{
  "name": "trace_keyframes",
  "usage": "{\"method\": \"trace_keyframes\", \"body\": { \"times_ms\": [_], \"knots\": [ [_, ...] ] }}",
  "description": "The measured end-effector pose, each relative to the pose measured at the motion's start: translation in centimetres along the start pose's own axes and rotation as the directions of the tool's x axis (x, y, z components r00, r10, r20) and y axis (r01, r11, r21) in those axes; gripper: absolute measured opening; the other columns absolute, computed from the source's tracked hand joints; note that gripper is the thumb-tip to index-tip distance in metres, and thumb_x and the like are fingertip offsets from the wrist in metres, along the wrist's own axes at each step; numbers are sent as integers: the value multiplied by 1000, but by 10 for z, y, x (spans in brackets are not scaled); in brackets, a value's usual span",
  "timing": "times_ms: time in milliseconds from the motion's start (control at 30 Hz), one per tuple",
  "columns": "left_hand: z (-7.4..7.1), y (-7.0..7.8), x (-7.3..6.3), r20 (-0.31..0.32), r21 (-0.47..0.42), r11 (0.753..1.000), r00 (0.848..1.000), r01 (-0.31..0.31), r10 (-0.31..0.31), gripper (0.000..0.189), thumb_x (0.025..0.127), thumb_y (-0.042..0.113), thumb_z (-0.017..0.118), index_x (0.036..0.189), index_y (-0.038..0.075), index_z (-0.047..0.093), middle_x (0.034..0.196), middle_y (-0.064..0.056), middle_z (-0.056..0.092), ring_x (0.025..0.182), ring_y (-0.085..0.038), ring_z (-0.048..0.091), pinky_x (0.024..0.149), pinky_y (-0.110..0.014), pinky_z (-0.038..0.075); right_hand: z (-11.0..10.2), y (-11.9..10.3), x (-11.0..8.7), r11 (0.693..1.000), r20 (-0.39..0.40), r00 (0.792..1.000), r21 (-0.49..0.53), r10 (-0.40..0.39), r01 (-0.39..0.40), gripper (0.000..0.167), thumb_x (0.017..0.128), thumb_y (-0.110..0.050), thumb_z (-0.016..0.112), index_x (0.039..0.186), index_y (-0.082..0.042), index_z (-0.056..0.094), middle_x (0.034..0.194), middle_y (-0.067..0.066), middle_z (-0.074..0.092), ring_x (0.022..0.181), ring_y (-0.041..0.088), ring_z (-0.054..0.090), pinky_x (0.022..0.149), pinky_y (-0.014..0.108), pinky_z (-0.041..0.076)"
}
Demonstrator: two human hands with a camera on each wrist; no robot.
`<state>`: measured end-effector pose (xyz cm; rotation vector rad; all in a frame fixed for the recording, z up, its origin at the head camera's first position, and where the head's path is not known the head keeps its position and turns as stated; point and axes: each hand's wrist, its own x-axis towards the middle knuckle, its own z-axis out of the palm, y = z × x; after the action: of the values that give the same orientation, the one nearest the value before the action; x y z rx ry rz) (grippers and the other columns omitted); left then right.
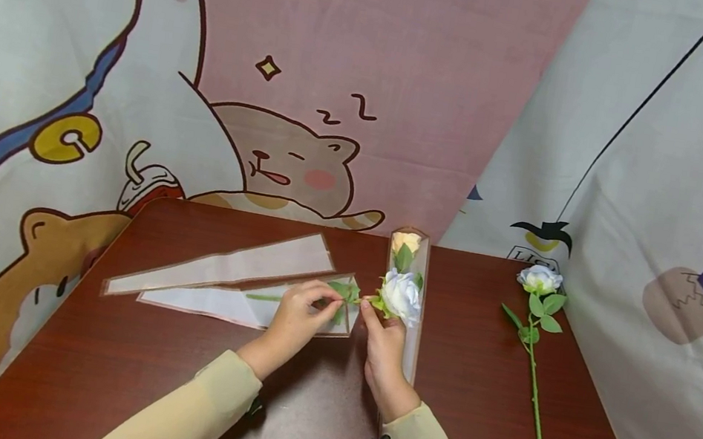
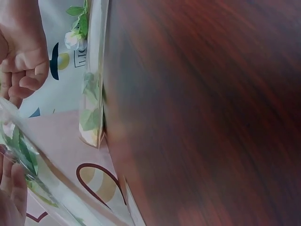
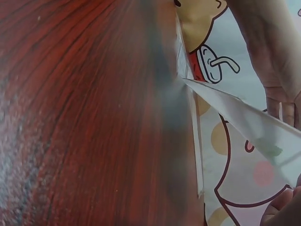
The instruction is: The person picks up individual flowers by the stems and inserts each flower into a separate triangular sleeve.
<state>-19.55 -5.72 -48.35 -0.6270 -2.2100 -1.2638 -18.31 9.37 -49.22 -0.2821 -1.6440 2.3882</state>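
A pale blue-white artificial rose [image 1: 401, 295] lies sideways, its stem and leaves [image 1: 344, 291] running left into a clear-fronted flower sleeve [image 1: 198, 303]. My right hand [image 1: 385, 352] pinches the rose just under its bloom, at the green sepals. At the sleeve's wide mouth, my left hand [image 1: 297, 317] pinches the edge with thumb and forefinger, close to the leaves. In the left wrist view, the leaves [image 2: 23, 153] show through the clear film beside the left fingers. The right wrist view has the raised sleeve [image 3: 244, 117] tapering toward the table.
Behind the held sleeve lies another brown-edged sleeve [image 1: 230, 266]. A sleeved cream rose [image 1: 406, 242] lies lengthwise, partly behind the right hand. Another pale rose with stem [image 1: 535, 350] lies at the right of the brown table [image 1: 470, 386]. A cartoon-printed cloth [image 1: 410, 93] hangs behind.
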Motion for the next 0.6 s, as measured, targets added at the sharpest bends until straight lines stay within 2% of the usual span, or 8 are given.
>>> {"method": "trace_keyframes", "body": {
  "times_ms": [133,267,367,600],
  "knots": [
    [-1,0,0,-5,43,999,1000,-6,7,4,84,15,73,88,15,73,89,5,69,77,-6,63,62,-22,55,-1,1,1,1000,6,1000,-19,-18,18,4,87,-5,67,88,-9,67,74,-9,63,67,7,53,62,18,45],
    [-1,0,1,-28,77,996,999,-39,41,6,82,15,74,88,15,73,90,4,70,83,-8,65,71,-24,55,-3,1,1,999,18,999,-18,-43,44,5,87,-6,67,87,-11,67,77,-9,64,70,5,54,65,18,45],
    [-2,-1,2,-31,71,996,998,-51,54,7,82,15,74,89,14,73,93,3,71,88,-10,67,78,-24,54,-3,0,1,998,26,998,-12,-56,56,5,86,-6,67,88,-11,67,80,-9,65,76,5,57,70,18,46],
    [-2,0,1,-8,32,998,999,-50,50,7,85,14,71,92,12,73,93,2,72,87,-10,68,76,-24,56,-1,0,1,998,29,998,-27,-50,51,7,86,-5,67,93,-5,65,82,-8,65,80,5,59,73,18,48]
  ]
}}
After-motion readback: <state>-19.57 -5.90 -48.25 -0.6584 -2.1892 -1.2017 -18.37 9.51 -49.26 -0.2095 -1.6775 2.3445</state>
